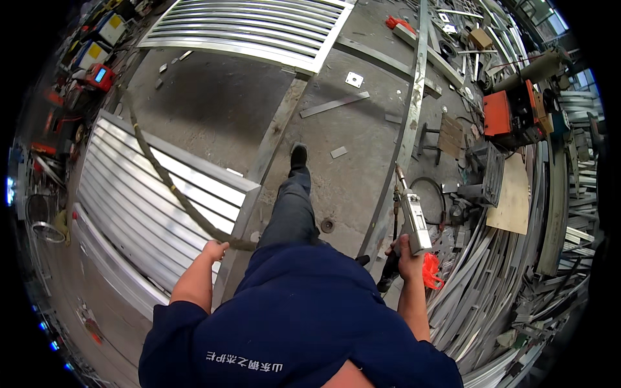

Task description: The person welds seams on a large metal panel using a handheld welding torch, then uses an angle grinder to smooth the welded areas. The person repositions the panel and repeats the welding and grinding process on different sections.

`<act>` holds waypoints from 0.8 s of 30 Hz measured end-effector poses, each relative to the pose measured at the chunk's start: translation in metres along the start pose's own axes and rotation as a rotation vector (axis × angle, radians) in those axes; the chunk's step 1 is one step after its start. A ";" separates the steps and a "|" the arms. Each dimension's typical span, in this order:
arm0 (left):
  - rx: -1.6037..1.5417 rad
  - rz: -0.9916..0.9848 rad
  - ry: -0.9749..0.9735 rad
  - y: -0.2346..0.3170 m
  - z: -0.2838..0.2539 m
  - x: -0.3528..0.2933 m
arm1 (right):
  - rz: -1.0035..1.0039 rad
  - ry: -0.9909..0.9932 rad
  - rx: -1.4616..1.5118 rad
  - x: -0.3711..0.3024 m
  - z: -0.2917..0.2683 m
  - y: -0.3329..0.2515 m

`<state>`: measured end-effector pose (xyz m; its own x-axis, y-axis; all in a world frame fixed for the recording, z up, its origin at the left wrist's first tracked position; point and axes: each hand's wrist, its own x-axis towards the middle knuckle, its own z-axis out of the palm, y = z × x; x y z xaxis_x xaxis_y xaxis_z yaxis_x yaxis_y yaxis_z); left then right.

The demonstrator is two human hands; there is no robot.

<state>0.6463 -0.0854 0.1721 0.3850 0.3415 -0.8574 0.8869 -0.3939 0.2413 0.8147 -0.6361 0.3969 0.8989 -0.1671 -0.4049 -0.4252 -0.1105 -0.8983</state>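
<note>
My right hand point(407, 260) is wrapped round the dark grip of a welding gun point(414, 216). The gun has a silver boxy body, and its narrow nozzle points forward and slightly left. My left hand point(216, 249) is low on the left with its fingers curled. Right against it runs a thick, dark sleeved cable point(171, 187), which curves from the far left to my waist. Whether those fingers grip the cable cannot be made out. Under the cable is a slatted silver metal panel point(155, 213).
Another slatted panel point(252, 29) is ahead. Long metal beams point(278, 132) border the concrete floor, where a flat metal strip point(335, 104) and a square plate point(354, 79) lie. An orange machine point(498, 113) and piled metal strips point(472, 278) are at right; a red machine point(99, 76) is at left.
</note>
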 end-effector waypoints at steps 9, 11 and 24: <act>-0.073 0.250 0.014 0.212 -0.052 0.197 | 0.167 0.062 -0.175 0.167 0.083 -0.048; 0.097 0.339 0.045 0.278 -0.077 0.219 | 0.280 0.044 -0.240 0.202 0.109 -0.077; -0.129 0.221 0.216 0.466 -0.125 0.412 | 0.172 -0.331 -0.646 0.454 0.268 -0.199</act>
<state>1.2503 -0.0219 -0.0121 0.6046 0.4385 -0.6650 0.7957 -0.3720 0.4781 1.3355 -0.4273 0.3467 0.7554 0.0581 -0.6527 -0.4485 -0.6804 -0.5796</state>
